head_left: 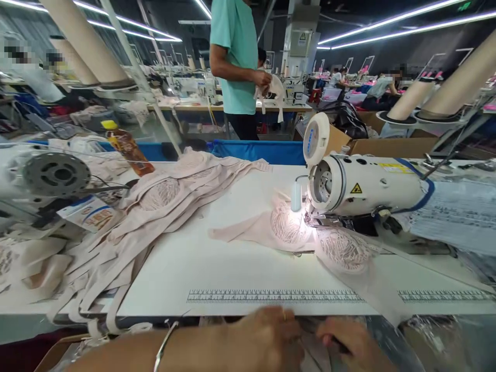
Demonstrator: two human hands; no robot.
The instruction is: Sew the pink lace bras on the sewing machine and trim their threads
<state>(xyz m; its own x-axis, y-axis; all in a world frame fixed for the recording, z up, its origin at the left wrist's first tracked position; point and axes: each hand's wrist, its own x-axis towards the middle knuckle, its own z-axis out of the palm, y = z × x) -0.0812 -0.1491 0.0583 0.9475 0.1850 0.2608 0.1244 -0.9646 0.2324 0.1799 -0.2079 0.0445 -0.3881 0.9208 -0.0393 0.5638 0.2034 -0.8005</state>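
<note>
Low in the head view, below the table's front edge, my left hand [271, 336] has curled fingers, smeared by motion. It is closed at a pale fabric piece [314, 352] that hangs between the hands. My right hand [351, 341] is closed on the other side of that fabric, with a small dark thing at its fingers that I cannot make out. Ahead, a beige bra [344, 250] with lace cups lies at the lit needle area of a white sewing machine [372, 183]. One strip of it drapes over the table edge near my right hand.
A heap of beige bra pieces [170, 201] covers the table's left side, beside a drink bottle [127, 147] with a yellow cap. A printed ruler [279, 296] runs along the front. Thread cones [411, 98] stand at right. Across the aisle, a person [234, 67] holds fabric.
</note>
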